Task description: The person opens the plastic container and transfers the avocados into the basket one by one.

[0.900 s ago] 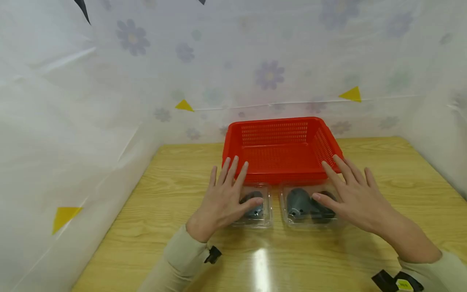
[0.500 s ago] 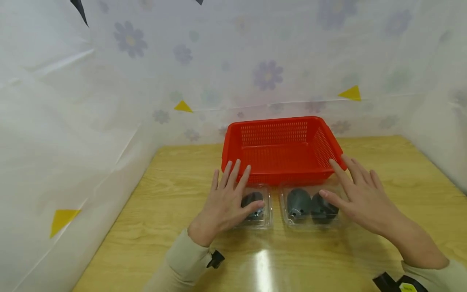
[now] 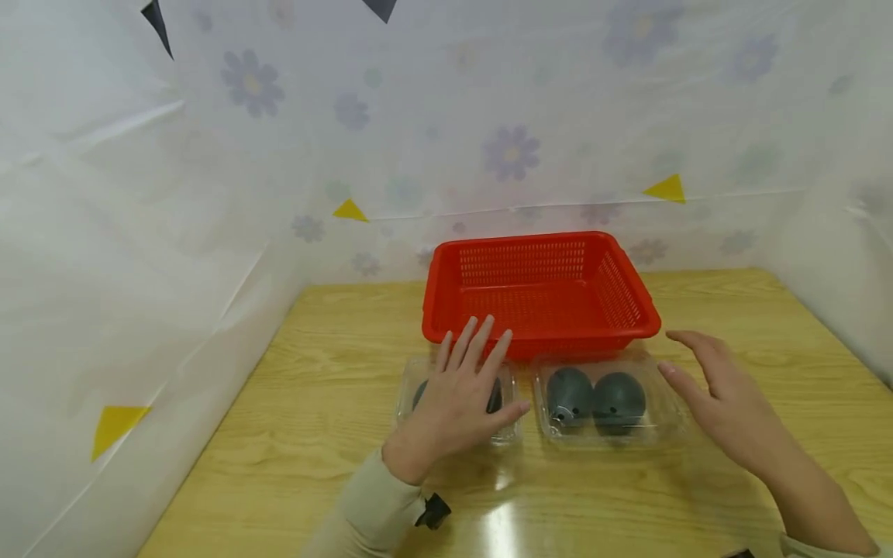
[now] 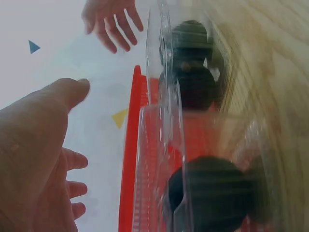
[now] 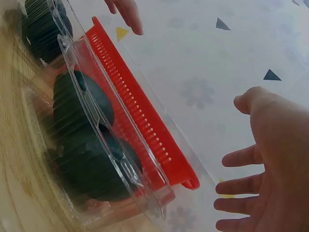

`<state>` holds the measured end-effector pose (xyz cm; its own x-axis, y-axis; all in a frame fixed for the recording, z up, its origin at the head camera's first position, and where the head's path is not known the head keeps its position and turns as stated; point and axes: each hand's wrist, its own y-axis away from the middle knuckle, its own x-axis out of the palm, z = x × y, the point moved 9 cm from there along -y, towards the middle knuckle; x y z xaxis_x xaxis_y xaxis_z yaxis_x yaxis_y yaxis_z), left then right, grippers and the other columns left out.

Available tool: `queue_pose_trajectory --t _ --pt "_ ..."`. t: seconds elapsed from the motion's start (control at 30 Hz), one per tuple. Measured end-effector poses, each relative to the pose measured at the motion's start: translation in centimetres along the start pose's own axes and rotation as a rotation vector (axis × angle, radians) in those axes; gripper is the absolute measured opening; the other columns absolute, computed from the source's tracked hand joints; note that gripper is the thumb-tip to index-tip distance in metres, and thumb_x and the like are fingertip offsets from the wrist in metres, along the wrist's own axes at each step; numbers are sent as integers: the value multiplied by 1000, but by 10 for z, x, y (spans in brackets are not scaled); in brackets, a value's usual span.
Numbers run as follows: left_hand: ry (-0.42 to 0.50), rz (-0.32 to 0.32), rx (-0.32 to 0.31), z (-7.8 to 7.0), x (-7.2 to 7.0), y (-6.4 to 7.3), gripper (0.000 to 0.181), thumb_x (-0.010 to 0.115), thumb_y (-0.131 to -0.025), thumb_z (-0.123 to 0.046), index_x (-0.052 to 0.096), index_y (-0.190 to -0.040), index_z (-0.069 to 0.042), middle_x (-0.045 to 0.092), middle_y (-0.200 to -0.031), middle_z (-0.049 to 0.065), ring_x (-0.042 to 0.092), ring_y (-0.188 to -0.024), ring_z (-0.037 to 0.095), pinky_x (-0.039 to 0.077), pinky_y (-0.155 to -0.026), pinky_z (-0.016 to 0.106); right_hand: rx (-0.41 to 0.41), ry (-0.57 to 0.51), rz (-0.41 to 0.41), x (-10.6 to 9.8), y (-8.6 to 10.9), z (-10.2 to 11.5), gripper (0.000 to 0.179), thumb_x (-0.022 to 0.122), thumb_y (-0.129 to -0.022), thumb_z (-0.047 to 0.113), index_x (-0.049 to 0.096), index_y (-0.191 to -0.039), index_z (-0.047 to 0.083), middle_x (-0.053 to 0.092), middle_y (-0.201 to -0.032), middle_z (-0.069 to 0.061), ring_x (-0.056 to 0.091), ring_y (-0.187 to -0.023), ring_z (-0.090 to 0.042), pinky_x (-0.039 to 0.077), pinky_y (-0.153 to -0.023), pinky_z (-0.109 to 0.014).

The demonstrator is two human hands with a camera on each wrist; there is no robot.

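Note:
Two clear plastic clamshell boxes stand side by side on the table, each with dark green, rounded, avocado-like fruits inside. My left hand (image 3: 456,403) hovers over the left box (image 3: 406,399) with fingers spread and hides much of its fruits. To the right, two fruits (image 3: 618,399) show plainly through the right box (image 3: 663,418). Just beyond that box's right end is my right hand (image 3: 736,415), its thumb near the plastic. In the right wrist view the right hand (image 5: 270,159) has loose fingers and holds nothing. Both lids look closed.
Directly behind the boxes sits a red perforated plastic basket (image 3: 537,345), nothing visible in it. The wood-grain table (image 3: 335,372) ends at a white flower-patterned sheet (image 3: 432,101) at the back and sides.
My left hand has shifted right, further over the left box. The right hand has drawn off to the right, uncovering the right box, and its fingers have turned. The boxes stay put.

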<state>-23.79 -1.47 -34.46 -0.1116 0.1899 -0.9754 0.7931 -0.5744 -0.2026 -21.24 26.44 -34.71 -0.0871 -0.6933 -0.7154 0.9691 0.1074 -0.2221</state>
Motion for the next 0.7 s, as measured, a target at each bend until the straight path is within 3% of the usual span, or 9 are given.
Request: queue_pose_trajectory --t 0.07,0.17,0.23,0.3,0.4,0.57,0.7 --pt "-5 -11 37 -7 3 -2 86 41 -96 -67 9 -161 -20 -4 -168 5 0 -156 29 8 -124 55 20 7 -50 -5 4 -9 53 49 -104 31 39 -148 3 36 -148 -29 36 -128 -54 38 -86 -67" --pt "-17 -16 72 -17 8 -5 85 44 -96 -65 14 -161 -19 -1 -168 5 1 -156 29 9 -125 53 42 31 -108 -9 9 -21 46 51 -104 30 49 -139 1 47 -138 -26 47 -118 -47 48 -86 -36" --pt "-20 -12 85 -22 11 -7 84 46 -95 -64 17 -160 -19 1 -168 4 2 -156 28 9 -125 52 37 38 -151 -11 12 -26 40 53 -102 27 55 -132 0 54 -131 -24 58 -110 -21 46 -78 -15" --pt "-17 -7 99 -28 13 -9 82 48 -95 -63 20 -159 -20 2 -168 3 1 -156 27 8 -125 51 29 42 -187 -11 14 -32 35 56 -101 24 59 -126 -1 58 -124 -23 56 -100 5 38 -69 -1" --pt "-7 -23 137 -39 16 -12 78 51 -95 -60 26 -157 -21 5 -168 4 3 -156 27 10 -126 50 7 60 -232 -9 17 -37 28 58 -100 19 62 -119 -2 62 -115 -21 38 -90 29 40 -68 1" --pt "-15 -142 255 -64 13 -14 63 57 -96 -53 43 -147 -18 27 -160 10 21 -151 31 20 -124 48 30 57 -205 -3 16 -45 26 57 -100 19 63 -117 0 66 -112 -19 42 -87 26 43 -66 -3" --pt "0 -271 364 -83 7 -14 35 62 -96 -43 60 -122 -20 54 -135 5 47 -131 22 39 -114 36 100 -16 -130 6 15 -57 31 53 -102 23 59 -123 1 66 -110 -18 55 -79 13 52 -61 -16"
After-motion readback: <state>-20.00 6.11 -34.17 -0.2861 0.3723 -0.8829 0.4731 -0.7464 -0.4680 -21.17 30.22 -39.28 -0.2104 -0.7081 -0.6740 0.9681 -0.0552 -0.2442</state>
